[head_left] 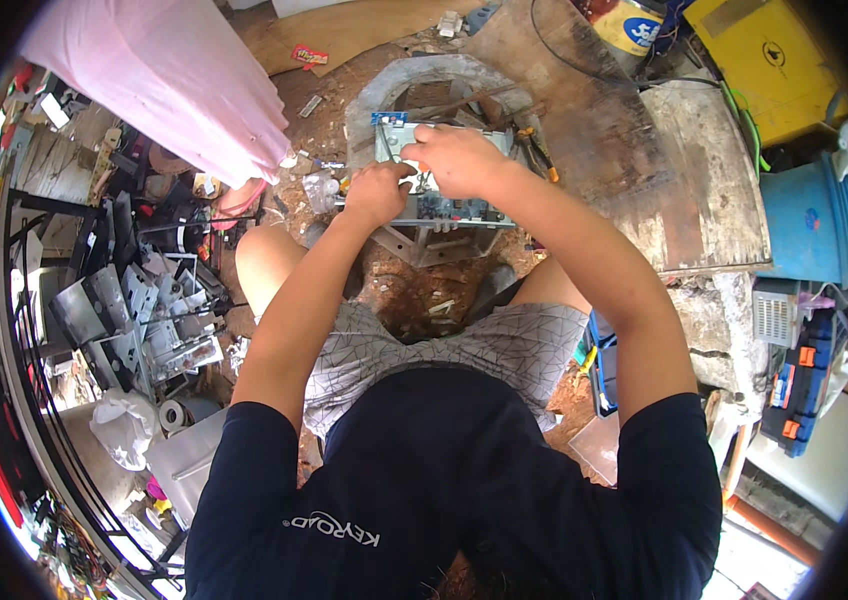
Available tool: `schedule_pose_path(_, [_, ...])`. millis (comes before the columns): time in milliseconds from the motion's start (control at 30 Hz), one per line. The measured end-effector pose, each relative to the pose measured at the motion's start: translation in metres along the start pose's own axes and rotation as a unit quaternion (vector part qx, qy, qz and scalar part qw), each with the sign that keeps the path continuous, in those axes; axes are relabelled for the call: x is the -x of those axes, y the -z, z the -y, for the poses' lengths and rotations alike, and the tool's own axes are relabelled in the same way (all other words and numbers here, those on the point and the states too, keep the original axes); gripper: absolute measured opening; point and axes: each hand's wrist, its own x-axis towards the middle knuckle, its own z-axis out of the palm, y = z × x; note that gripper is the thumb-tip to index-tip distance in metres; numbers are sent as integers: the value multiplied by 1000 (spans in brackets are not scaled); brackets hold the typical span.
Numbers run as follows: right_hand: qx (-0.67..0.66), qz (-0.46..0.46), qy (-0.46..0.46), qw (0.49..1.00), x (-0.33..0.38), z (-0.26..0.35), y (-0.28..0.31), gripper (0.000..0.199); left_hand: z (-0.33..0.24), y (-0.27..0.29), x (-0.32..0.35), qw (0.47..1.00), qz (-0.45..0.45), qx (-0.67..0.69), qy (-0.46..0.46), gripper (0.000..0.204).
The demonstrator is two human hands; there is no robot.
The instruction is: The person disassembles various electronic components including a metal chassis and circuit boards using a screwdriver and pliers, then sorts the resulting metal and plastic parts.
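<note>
An opened metal chassis [464, 222] with a pale plate and a crowded circuit board lies in front of me on a grey metal frame [365, 100]. My left hand [380, 192] is over the chassis's left side, its fingers bent inward and bunched close to the plate. Just beyond it and to the right, my right hand [456, 160] is closed above the plate with its fingers curled down. What either hand grips is too small or hidden to make out. A pair of pliers [540, 155] with yellow-orange handles rests on the frame's right side.
Stripped metal parts [159, 320] are heaped at the left beside a black rack. Pink cloth [169, 80] hangs at the upper left. To the right are a worn wooden board [604, 130], a blue barrel [806, 222], a yellow box [774, 60] and a toolbox [800, 385] with orange latches.
</note>
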Motion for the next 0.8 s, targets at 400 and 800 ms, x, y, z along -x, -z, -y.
schedule_pose_path(400, [-51, -7, -73, 996, 17, -18, -6, 20, 9, -22, -33, 987, 109, -119, -7, 21])
schedule_pose_path(800, [-387, -450, -482, 645, 289, -40, -7, 22, 16, -24, -51, 992, 59, -54, -100, 23])
